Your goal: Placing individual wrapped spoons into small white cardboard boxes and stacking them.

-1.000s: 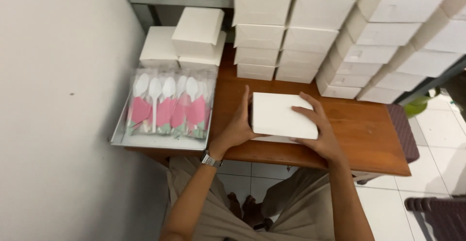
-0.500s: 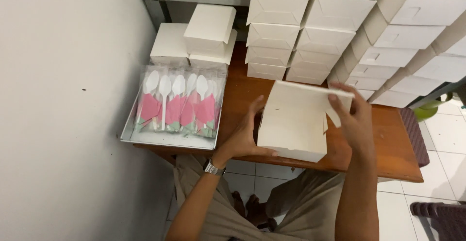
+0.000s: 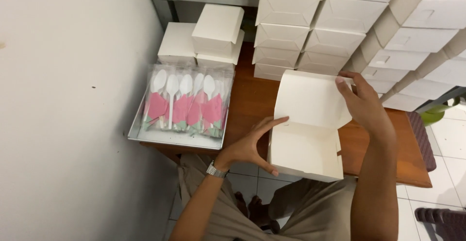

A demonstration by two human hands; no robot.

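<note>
A brown wooden table stands against a pale wall. On it, one metal tray holds five wrapped white spoons. My left hand braces one white box, fingers spread; my right hand pinches its lid, now swung fully upright.

The scene is lit evenly and softly from above, fairly bright. Mild glare is seen on the plastic spoon packets. Soft shadows are cast beneath the bench. Slight motion blur is noticed; stacked boxes lean outward through wide-angle distortion.
</note>
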